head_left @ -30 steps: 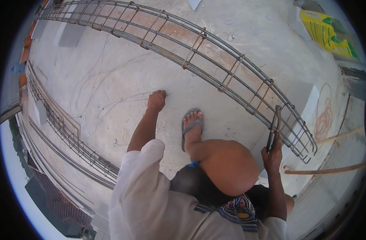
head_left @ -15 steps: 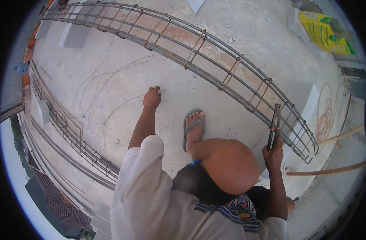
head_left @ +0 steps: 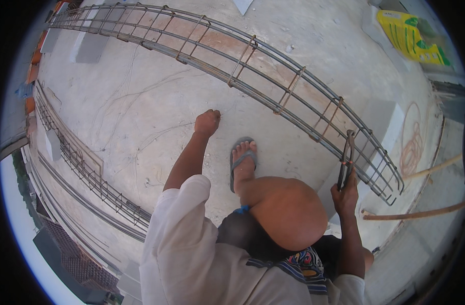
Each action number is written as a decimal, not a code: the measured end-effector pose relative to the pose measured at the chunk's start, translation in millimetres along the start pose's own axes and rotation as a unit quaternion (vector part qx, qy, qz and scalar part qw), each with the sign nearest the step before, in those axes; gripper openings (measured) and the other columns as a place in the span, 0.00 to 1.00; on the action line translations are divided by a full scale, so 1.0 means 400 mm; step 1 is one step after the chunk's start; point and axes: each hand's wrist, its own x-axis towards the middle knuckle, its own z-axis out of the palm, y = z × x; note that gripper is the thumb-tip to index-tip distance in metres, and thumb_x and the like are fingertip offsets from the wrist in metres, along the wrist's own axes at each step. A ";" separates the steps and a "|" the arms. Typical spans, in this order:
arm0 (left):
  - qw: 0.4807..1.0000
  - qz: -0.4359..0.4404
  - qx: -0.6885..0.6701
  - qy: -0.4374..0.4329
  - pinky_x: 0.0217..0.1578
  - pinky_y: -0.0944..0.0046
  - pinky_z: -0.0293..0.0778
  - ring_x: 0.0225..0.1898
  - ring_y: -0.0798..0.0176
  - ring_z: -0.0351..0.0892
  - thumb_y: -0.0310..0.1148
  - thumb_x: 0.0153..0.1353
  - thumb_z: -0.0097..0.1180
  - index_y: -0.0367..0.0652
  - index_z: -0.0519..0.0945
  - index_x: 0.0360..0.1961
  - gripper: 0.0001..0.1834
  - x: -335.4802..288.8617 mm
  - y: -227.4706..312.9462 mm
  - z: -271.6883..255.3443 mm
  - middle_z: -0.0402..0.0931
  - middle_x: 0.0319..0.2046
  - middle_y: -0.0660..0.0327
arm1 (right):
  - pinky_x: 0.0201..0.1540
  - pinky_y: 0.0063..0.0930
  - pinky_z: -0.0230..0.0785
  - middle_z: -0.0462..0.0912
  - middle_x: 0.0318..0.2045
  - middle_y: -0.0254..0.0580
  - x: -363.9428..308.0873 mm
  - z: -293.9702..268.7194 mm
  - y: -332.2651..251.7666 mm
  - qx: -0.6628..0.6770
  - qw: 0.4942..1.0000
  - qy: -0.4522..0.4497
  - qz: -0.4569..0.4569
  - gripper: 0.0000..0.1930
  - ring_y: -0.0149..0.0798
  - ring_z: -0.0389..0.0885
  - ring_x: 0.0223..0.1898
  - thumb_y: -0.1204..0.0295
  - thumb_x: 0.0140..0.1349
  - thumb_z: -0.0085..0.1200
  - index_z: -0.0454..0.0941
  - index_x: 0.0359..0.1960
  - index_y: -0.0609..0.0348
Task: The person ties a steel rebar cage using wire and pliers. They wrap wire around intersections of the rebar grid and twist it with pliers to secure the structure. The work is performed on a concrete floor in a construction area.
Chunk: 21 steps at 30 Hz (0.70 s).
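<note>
My left hand (head_left: 208, 122) is closed above the concrete floor, left of my sandalled foot and short of the long rebar cage (head_left: 260, 96). Whatever its fingers hold, if anything, is too small to make out. In my right hand (head_left: 346, 197) is a pair of pincers (head_left: 348, 155), gripped by the handles with its head pointing away from me. The pincers' head overlaps the near right end of the cage; whether they touch cannot be told. Square stirrups cross the cage's long bars, which run from far left to near right.
Thin loose wires (head_left: 156, 133) lie on the floor at left. A second, narrower cage (head_left: 85, 165) and long bars lie along the left edge. Pale blocks (head_left: 386, 127) stand under the cage. At right are a yellow sack (head_left: 410, 38), a coil (head_left: 411, 147) and wooden sticks (head_left: 420, 216).
My left hand has moved a little to the right, and its fingers look more curled. My right hand and the pincers have hardly moved.
</note>
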 end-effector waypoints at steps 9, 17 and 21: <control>0.928 0.050 -0.334 0.159 0.38 0.57 0.74 0.31 0.54 0.78 0.36 0.68 0.53 0.40 0.81 0.46 0.12 -0.159 0.184 -0.218 0.80 0.31 0.51 | 0.39 0.38 0.75 0.79 0.39 0.53 0.037 -0.069 0.024 0.221 0.968 -0.066 0.100 0.26 0.47 0.82 0.38 0.71 0.59 0.52 0.65 0.59 0.67; 0.940 0.015 -0.304 0.152 0.29 0.68 0.65 0.25 0.72 0.64 0.35 0.71 0.51 0.37 0.82 0.43 0.13 -0.497 0.204 -0.693 0.69 0.21 0.64 | 0.37 0.27 0.71 0.79 0.32 0.42 -0.078 -0.103 -0.025 0.518 0.850 -0.096 -0.012 0.15 0.33 0.79 0.30 0.67 0.68 0.50 0.70 0.50 0.66; 0.897 0.050 -0.309 0.312 0.28 0.69 0.63 0.26 0.74 0.62 0.35 0.71 0.50 0.35 0.81 0.43 0.13 -0.550 0.295 -0.799 0.66 0.21 0.67 | 0.34 0.25 0.70 0.80 0.35 0.42 -0.121 -0.152 -0.009 0.473 0.862 -0.182 0.014 0.22 0.33 0.80 0.31 0.68 0.68 0.50 0.68 0.60 0.67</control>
